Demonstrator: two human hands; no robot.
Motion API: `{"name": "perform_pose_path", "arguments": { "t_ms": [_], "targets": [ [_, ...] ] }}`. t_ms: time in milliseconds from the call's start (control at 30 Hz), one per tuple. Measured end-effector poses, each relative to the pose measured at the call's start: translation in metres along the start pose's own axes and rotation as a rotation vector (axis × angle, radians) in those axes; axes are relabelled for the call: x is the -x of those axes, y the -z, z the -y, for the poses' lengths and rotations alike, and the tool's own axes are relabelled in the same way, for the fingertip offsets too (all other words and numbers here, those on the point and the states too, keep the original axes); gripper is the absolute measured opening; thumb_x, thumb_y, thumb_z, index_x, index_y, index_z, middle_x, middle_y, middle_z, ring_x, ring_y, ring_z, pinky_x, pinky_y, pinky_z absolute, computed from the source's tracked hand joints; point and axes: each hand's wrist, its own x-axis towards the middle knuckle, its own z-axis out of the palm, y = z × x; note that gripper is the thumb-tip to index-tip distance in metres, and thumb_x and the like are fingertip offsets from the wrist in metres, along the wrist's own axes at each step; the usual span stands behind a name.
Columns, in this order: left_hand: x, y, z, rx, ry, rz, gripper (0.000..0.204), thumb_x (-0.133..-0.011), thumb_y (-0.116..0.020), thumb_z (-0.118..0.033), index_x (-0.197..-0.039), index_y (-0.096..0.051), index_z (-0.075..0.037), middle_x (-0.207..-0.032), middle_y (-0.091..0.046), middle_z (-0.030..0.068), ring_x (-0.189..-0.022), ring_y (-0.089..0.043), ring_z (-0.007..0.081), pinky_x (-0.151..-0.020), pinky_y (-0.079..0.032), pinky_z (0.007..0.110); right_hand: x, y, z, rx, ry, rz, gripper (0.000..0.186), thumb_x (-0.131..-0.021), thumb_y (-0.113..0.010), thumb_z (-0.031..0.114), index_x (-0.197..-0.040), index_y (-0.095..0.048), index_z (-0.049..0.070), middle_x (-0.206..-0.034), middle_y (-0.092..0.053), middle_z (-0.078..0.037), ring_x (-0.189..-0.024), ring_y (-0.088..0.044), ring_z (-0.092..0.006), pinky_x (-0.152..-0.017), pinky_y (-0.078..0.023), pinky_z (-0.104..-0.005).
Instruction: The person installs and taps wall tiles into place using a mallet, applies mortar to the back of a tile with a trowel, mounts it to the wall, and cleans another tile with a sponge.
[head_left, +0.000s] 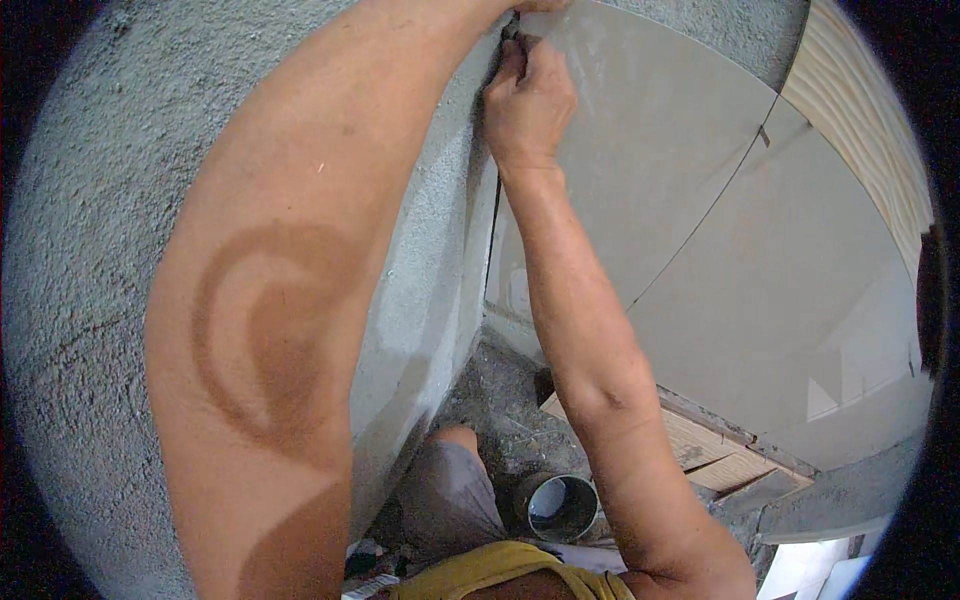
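The large grey wall tile (pixel 650 150) stands just to the right of my right hand (pixel 530 105), whose curled fingers are at its upper left edge, while my left hand (pixel 542 4), mostly cut off at the top, is close above; I can't tell whether either grips anything. A second grey tile (pixel 780 280) adjoins it across a thin seam, and a rough plastered wall (pixel 80 200) runs along my left. Below, a bucket (pixel 583 518) stands beside my knee.

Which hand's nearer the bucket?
Right. Right hand is at the left edge of the grey tile, well above the bucket; left hand is even higher, mostly out of frame.
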Motion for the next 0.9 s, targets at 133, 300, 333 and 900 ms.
{"name": "perform_pose_path", "arguments": {
  "t_ms": [133,300,333,900],
  "targets": [
    [-0.002,-0.004,0.004,-0.031,-0.031,-0.035,0.026,-0.082,-0.066,-0.014,-0.104,-0.077,-0.006,-0.106,-0.073,0.0204,-0.104,-0.069,0.0374,-0.089,-0.054,0.047,-0.004,0.002,0.0,0.013,-0.017,0.018,0.011,-0.091,-0.064,0.011,-0.1,-0.067,0.007,-0.089,-0.066,-0.017,-0.083,-0.065,-0.0411,-0.073,-0.051,-0.0503],
    [-0.001,-0.004,0.003,-0.024,-0.024,-0.023,0.027,-0.082,-0.066,-0.014,-0.106,-0.077,-0.006,-0.106,-0.073,0.0208,-0.103,-0.069,0.0376,-0.089,-0.054,0.047,-0.006,0.004,0.001,-0.081,-0.118,0.006,0.013,-0.09,-0.066,0.011,-0.095,-0.073,0.002,-0.091,-0.071,-0.02,-0.085,-0.068,-0.0421,-0.076,-0.052,-0.047],
    [-0.001,-0.002,0.001,-0.023,-0.026,-0.024,0.027,-0.082,-0.066,-0.014,-0.106,-0.077,-0.006,-0.106,-0.073,0.0208,-0.103,-0.069,0.0376,-0.089,-0.054,0.047,-0.006,0.005,0.002,-0.078,-0.12,0.008,0.013,-0.09,-0.066,0.011,-0.095,-0.073,0.002,-0.091,-0.071,-0.02,-0.085,-0.068,-0.0421,-0.076,-0.052,-0.047],
    [0.008,0.01,-0.006,0.006,0.035,0.042,0.024,-0.089,-0.064,-0.019,-0.105,-0.075,-0.005,-0.106,-0.073,0.0207,-0.103,-0.068,0.0397,-0.088,-0.053,0.049,-0.016,0.008,0.011,0.04,-0.095,0.019,0.011,-0.087,-0.064,0.017,-0.089,-0.061,0.006,-0.088,-0.066,-0.018,-0.08,-0.064,-0.0436,-0.068,-0.05,-0.0523]
  ]
}}
